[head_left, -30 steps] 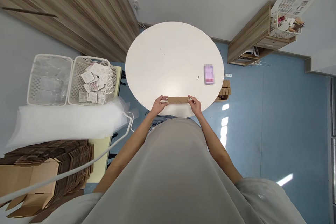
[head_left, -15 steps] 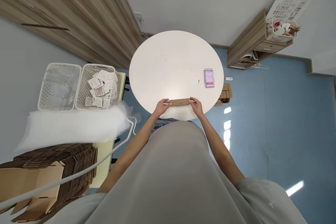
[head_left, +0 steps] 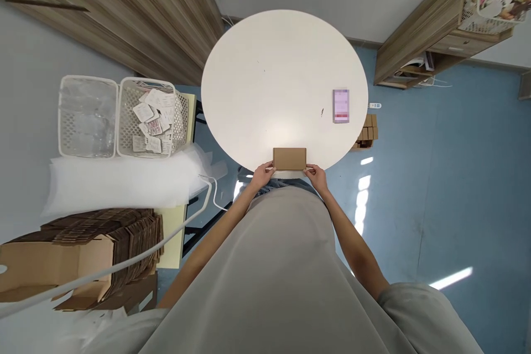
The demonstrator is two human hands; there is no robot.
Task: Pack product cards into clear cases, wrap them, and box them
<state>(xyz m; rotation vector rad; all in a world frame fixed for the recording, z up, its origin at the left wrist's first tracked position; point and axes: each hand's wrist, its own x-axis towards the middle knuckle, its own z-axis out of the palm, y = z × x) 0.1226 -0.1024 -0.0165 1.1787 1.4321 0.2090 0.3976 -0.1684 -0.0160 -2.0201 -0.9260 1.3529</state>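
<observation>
A small brown cardboard box (head_left: pixel 289 159) is at the near edge of the round white table (head_left: pixel 274 66), its broad face turned up towards me. My left hand (head_left: pixel 263 174) pinches its left end, near the lower corner. At the opposite end my right hand (head_left: pixel 317 177) grips the lower right corner between thumb and fingers. Whether the box rests on the table or is held just above it, I cannot tell. Farther right on the tabletop lies a phone (head_left: pixel 341 105) with a pinkish, blurred screen.
Left of the table stand a white basket (head_left: pixel 145 116) of labelled packets, a second basket (head_left: pixel 88 116) with clear plastic bags, a white sheet roll (head_left: pixel 120 185) and stacked flat cartons (head_left: pixel 136 243). Small brown boxes (head_left: pixel 368 130) sit beyond the table's right edge. A wooden cabinet (head_left: pixel 427 27) is far right.
The box has turned from its narrow side to show its broad face. Both hands still hold its ends. The camera view has shifted, so the table appears larger and higher.
</observation>
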